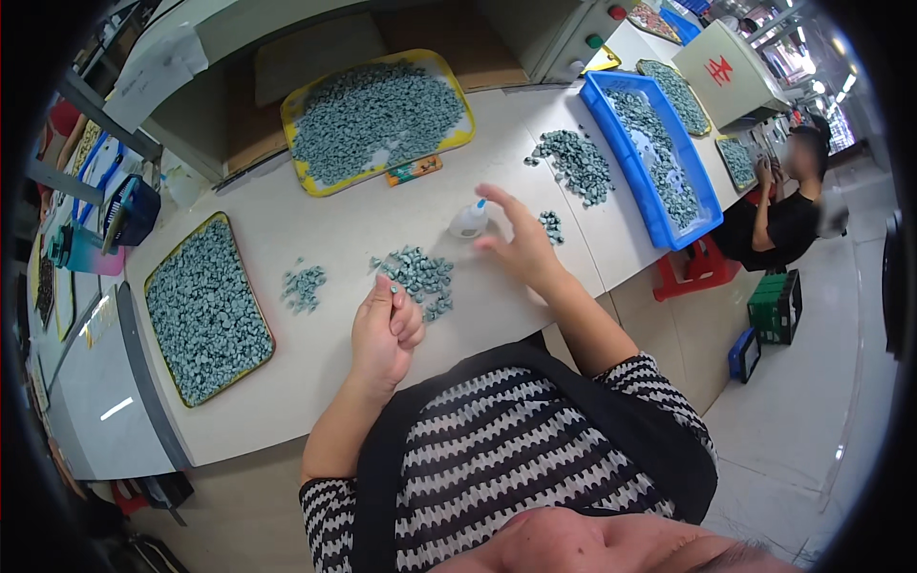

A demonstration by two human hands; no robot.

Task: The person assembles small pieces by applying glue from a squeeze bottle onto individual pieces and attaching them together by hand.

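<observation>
My left hand [387, 329] is closed in a pinch, with a small green piece [393, 289] showing at the tips of thumb and forefinger. Just beyond it lies a loose heap of similar dark green pieces [425, 272]. To the right, my right hand [525, 246] has its thumb and fingers spread beside a small whitish squeeze bottle [468, 222] with a blue tip. The fingers do not close round the bottle; whether one touches it I cannot tell. A smaller cluster of pieces [550, 227] sits by the right hand, partly behind it.
Yellow-rimmed trays of green pieces stand at the back [439, 65] and left [270, 334]. A small pile [304, 288] lies near the left tray, a larger one [578, 167] beside a blue bin [659, 215]. Another person [788, 205] sits at the far right.
</observation>
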